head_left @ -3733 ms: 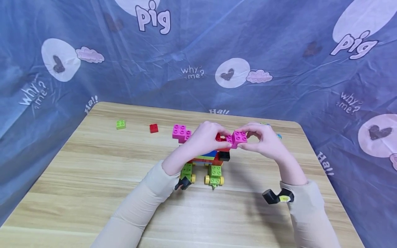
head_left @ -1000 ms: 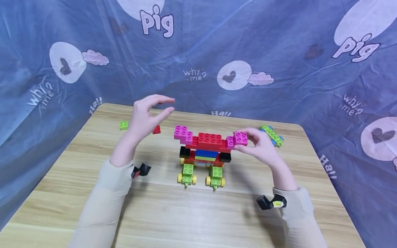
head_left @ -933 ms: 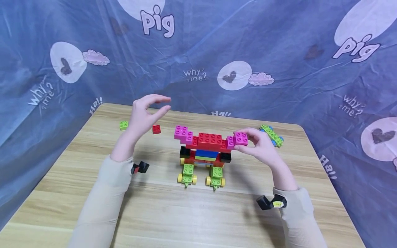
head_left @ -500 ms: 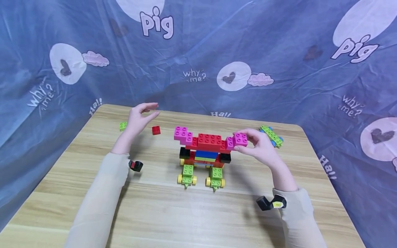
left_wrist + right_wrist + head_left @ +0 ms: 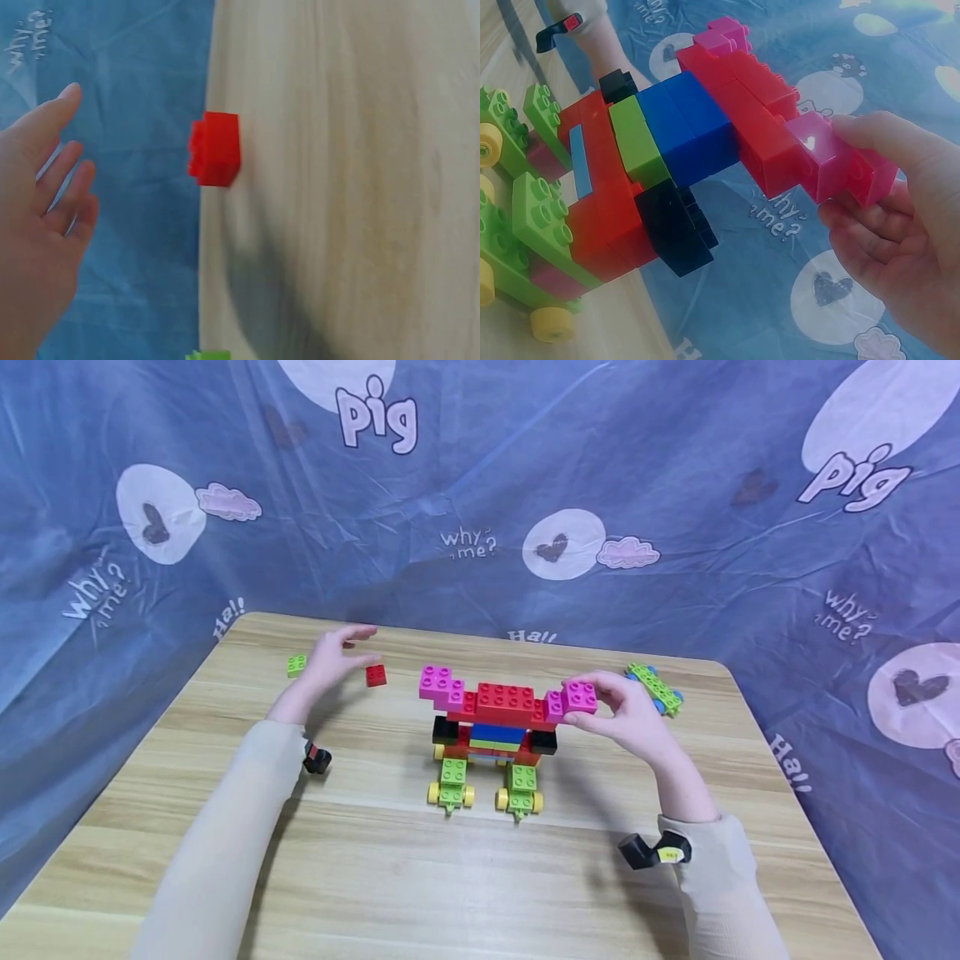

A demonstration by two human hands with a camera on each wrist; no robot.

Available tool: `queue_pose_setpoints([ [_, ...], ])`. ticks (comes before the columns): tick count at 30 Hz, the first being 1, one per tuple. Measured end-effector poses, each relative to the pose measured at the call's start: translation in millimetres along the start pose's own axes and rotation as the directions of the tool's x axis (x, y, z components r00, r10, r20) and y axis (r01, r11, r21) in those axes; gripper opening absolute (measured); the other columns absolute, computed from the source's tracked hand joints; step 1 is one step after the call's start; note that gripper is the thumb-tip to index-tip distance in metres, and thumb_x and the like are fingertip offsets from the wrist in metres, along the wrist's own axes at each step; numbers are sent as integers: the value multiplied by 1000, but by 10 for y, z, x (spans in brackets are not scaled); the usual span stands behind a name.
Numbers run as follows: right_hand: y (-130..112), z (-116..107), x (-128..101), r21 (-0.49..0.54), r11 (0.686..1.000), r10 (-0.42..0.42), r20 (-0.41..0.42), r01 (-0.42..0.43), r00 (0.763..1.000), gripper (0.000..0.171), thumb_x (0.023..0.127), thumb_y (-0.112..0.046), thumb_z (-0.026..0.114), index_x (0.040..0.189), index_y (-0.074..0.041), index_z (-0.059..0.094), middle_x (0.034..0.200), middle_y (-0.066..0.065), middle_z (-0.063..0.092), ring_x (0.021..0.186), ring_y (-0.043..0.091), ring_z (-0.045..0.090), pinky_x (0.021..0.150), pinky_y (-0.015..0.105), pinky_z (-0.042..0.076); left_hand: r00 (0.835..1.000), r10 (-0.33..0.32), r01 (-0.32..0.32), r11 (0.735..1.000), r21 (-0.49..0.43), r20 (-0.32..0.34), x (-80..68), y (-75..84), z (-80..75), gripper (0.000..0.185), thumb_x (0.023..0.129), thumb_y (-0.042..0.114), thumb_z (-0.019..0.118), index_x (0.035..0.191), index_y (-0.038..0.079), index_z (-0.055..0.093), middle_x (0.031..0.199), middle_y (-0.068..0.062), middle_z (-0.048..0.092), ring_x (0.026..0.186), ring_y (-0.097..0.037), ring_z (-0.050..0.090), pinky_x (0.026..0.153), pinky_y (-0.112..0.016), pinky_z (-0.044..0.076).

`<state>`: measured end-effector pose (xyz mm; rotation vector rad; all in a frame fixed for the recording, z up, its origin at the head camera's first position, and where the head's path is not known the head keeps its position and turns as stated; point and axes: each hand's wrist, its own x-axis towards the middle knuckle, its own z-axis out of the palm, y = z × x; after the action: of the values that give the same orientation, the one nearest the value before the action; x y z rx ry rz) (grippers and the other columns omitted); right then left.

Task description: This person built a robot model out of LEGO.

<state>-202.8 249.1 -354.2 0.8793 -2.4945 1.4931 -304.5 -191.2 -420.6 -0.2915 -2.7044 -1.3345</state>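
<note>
A wheeled model of toy building blocks [image 5: 506, 700] stands mid-table, with red, blue, black and green layers and pink blocks at both top ends. My right hand [image 5: 626, 710] grips the pink block [image 5: 580, 696] at the model's right end, thumb in front, as the right wrist view confirms. Over the table's far left, my left hand [image 5: 330, 660] hovers with thumb and fingers spread, holding nothing. Just right of its thumb lies a loose red block [image 5: 376, 675]. In the left wrist view, that hand [image 5: 45, 210] is apart from the red block [image 5: 219, 150].
A light green block [image 5: 297, 666] lies left of my left hand. Behind my right hand sits a green wheeled base [image 5: 656, 688] with blue wheels. A printed blue cloth [image 5: 480, 585] hangs behind the table's far edge.
My left hand came off the model, swung left, then lowered toward the loose red block. My right hand stays on the pink block, and the model has kept its place.
</note>
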Motion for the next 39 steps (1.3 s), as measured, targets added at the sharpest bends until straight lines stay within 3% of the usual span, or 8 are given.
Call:
queue_pose_setpoints([
  [10,0,7,2,18,1000,0,-7,0,1000,37,78,7,75,113,8,65,101,-19,65,94,0,62,86,11,49,986,-62,56,998,38,158,49,-220,57,68,86,17,76,145,3,44,147,-22,45,131,-44,45,110,-53,38],
  [17,-5,0,-2,-2,1000,25,3,-25,1000,37,79,4,75,114,7,65,100,-17,66,92,1,63,83,13,50,969,-90,88,996,19,229,61,-333,120,76,83,13,78,147,0,39,149,-24,41,134,-45,42,111,-52,37],
  [27,-14,-10,3,-9,999,43,2,-43,999,38,79,3,76,115,6,65,100,-13,66,91,2,62,81,13,50,962,-84,81,997,22,260,68,-366,177,70,82,4,76,142,-7,42,143,-27,46,131,-43,45,112,-50,37],
  [34,-8,-8,2,-20,999,38,5,-38,999,38,79,3,76,116,5,65,101,-2,67,90,2,63,81,13,51,967,-53,41,998,52,249,77,-382,212,61,83,-1,74,137,-10,48,137,-31,51,124,-43,50,106,-52,42],
  [39,0,-7,-1,-26,999,36,3,-36,999,38,79,3,76,116,6,65,102,4,67,89,2,63,81,12,51,964,-70,47,994,96,255,78,-393,230,57,84,-1,72,136,-10,50,133,-31,53,120,-43,52,104,-52,43],
])
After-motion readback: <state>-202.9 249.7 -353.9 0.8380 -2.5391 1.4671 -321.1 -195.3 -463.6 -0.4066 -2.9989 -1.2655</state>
